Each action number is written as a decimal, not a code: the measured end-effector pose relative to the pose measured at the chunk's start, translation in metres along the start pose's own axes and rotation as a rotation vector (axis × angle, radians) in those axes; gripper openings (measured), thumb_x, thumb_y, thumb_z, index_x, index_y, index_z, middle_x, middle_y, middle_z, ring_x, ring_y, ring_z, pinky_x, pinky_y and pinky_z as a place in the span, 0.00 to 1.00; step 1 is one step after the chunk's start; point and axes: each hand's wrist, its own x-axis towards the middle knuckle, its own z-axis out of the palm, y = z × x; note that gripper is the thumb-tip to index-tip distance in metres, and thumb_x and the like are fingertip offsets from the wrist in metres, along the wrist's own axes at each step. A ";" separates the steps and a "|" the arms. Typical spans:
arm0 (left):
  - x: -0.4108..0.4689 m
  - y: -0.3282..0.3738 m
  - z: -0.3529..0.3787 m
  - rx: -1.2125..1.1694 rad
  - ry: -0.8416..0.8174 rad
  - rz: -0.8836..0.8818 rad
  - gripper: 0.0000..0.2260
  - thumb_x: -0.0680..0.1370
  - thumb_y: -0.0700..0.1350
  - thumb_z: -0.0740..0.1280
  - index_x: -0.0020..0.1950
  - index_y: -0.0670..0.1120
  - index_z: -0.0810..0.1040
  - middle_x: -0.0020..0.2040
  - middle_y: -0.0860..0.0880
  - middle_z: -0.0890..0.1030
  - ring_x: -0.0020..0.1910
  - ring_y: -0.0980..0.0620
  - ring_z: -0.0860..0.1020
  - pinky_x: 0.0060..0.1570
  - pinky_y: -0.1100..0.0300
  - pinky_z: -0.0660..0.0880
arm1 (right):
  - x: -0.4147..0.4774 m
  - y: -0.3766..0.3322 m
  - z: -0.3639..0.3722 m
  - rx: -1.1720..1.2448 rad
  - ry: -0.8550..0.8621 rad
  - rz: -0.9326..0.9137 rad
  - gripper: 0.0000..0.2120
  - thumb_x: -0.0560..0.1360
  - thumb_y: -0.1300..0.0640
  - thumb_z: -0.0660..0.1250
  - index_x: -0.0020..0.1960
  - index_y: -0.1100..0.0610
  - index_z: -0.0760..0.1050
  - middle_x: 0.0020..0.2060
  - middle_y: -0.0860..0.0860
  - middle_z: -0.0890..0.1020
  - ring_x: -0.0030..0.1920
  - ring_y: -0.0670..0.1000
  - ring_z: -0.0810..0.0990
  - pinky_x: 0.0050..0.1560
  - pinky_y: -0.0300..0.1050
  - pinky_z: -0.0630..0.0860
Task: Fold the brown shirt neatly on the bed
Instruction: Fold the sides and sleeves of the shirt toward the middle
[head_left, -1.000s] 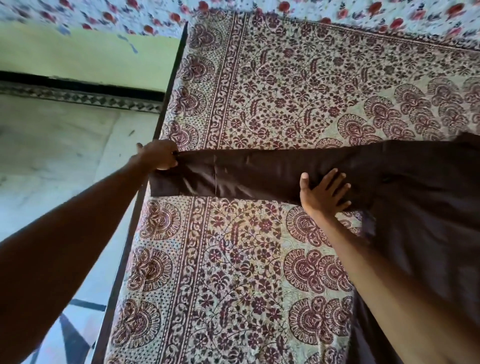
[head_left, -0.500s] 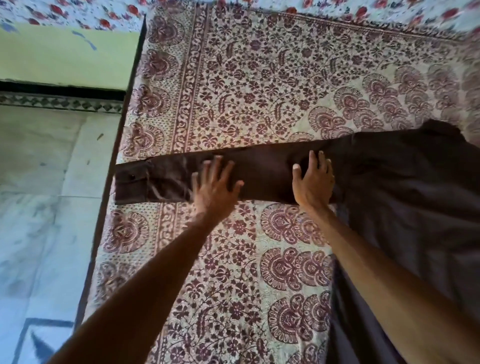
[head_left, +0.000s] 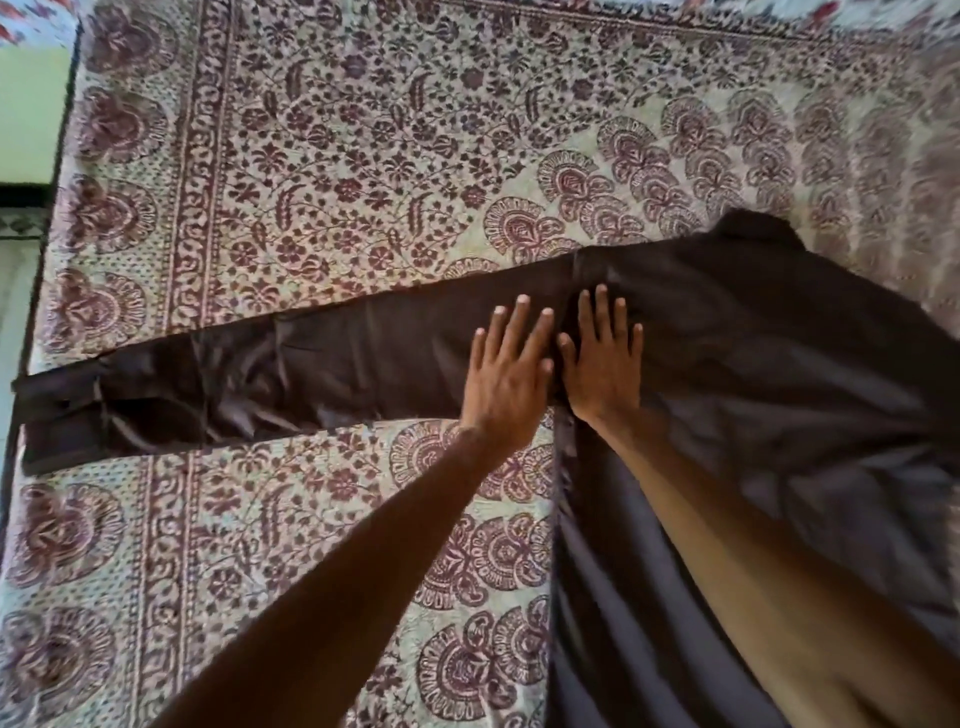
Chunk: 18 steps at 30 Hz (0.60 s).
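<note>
Nearest, at 6 to 5 o'clock: left forearm (head_left: 337, 597) and right forearm (head_left: 753, 571), bare, reaching up toward centre.

At 5 to 3 o'clock, beneath the right forearm: body of the dark brown, faintly glossy cloth shirt (head_left: 805, 374), laid flat on the bed, with its long side edge down to the bottom of the view.

At centre: left hand (head_left: 506, 379), palm down, fingers straight and slightly spread, pressing the shirt where sleeve meets body, heel of the hand past the sleeve's lower edge.

Just beside it, toward 3 o'clock: right hand (head_left: 602, 364), palm down, fingers straight and spread, pressing flat on the shirt near the shoulder seam. Thumbs close together, contact not clear. Both hands laid flat rather than curled round the cloth.

From centre toward 9 o'clock: long brown sleeve (head_left: 311, 374), stretched straight across the bed, creased along its length, ending in a darker cuff (head_left: 57, 415) at the bed's edge.

At 1 o'clock, beyond the hands: dark shirt collar (head_left: 753, 228), a low hump at the top of the body.

Under and around all of these: cream bedspread (head_left: 363, 156) printed with maroon flowers, vines and fan motifs, with a banded border along the 9 o'clock side.

Farthest, at 10 to 11 o'clock: dark bed frame edge (head_left: 61, 145) and pale green wall (head_left: 31, 104). At 1 o'clock, along the top: strip of white cloth with red flowers (head_left: 883, 11).
</note>
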 end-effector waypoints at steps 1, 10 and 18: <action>0.008 0.005 0.013 0.019 -0.010 -0.017 0.23 0.82 0.50 0.52 0.78 0.52 0.55 0.80 0.48 0.52 0.79 0.46 0.50 0.76 0.45 0.50 | -0.001 0.002 0.005 -0.010 0.030 0.002 0.29 0.81 0.43 0.44 0.79 0.54 0.52 0.79 0.53 0.54 0.78 0.56 0.53 0.75 0.60 0.52; 0.018 -0.065 -0.002 0.315 0.113 -0.174 0.29 0.79 0.66 0.50 0.78 0.55 0.54 0.79 0.51 0.55 0.78 0.46 0.51 0.75 0.43 0.47 | 0.000 0.001 0.008 -0.008 0.141 0.029 0.27 0.80 0.44 0.52 0.77 0.51 0.59 0.78 0.51 0.60 0.77 0.56 0.58 0.74 0.62 0.56; 0.002 -0.056 0.000 0.224 0.153 -0.261 0.25 0.82 0.56 0.50 0.79 0.54 0.51 0.80 0.49 0.50 0.79 0.46 0.46 0.75 0.39 0.47 | 0.020 -0.045 0.016 0.007 0.128 0.027 0.26 0.80 0.50 0.50 0.78 0.53 0.58 0.78 0.51 0.60 0.78 0.58 0.53 0.73 0.69 0.50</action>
